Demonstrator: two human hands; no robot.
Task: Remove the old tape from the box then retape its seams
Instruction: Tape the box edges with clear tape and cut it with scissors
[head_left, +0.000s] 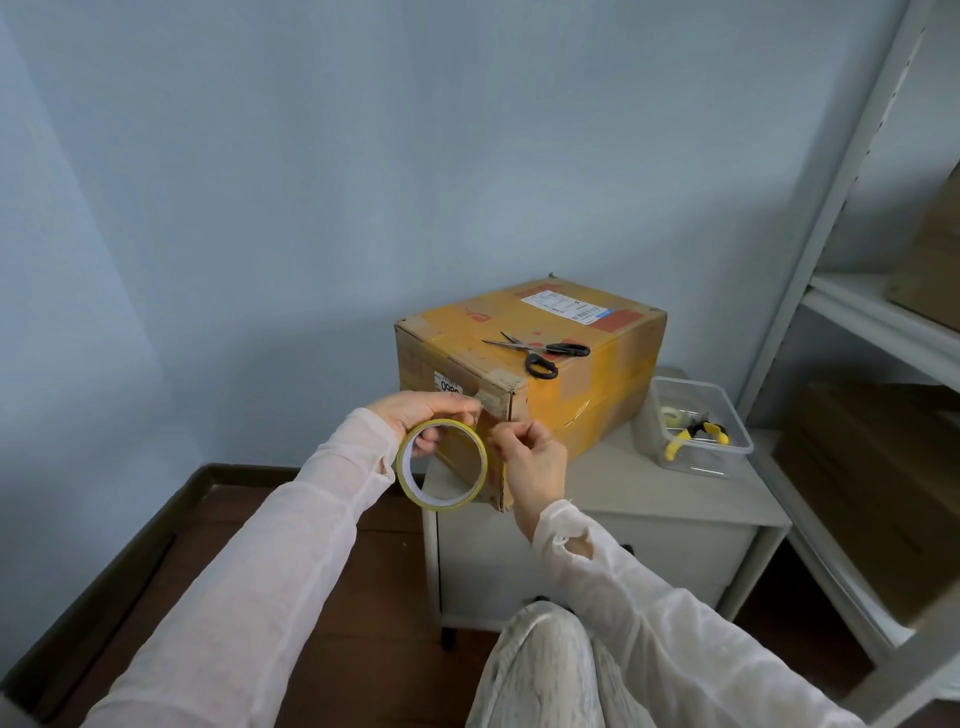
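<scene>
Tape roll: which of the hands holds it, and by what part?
The left hand grips the tape roll at its upper rim; the right hand pinches near its edge.

Box (545, 364): matt brown cardboard, scuffed, glossy yellowish tape over top. Tape roll (441, 462) in left grip (421, 415): shiny yellow film, white paper core. Scissors (543, 353) beyond grip: metal blades, black plastic handles. Bin (727, 415) right of grip: clear plastic. Desk (649, 499): smooth matt white. Sleeves (291, 545): thin cloth.

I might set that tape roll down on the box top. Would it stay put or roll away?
Laid flat, the tape roll should stay: it is a thin, wide ring. On edge it would likely roll. It looks light, so a nudge near the scissors could slide it.
</scene>
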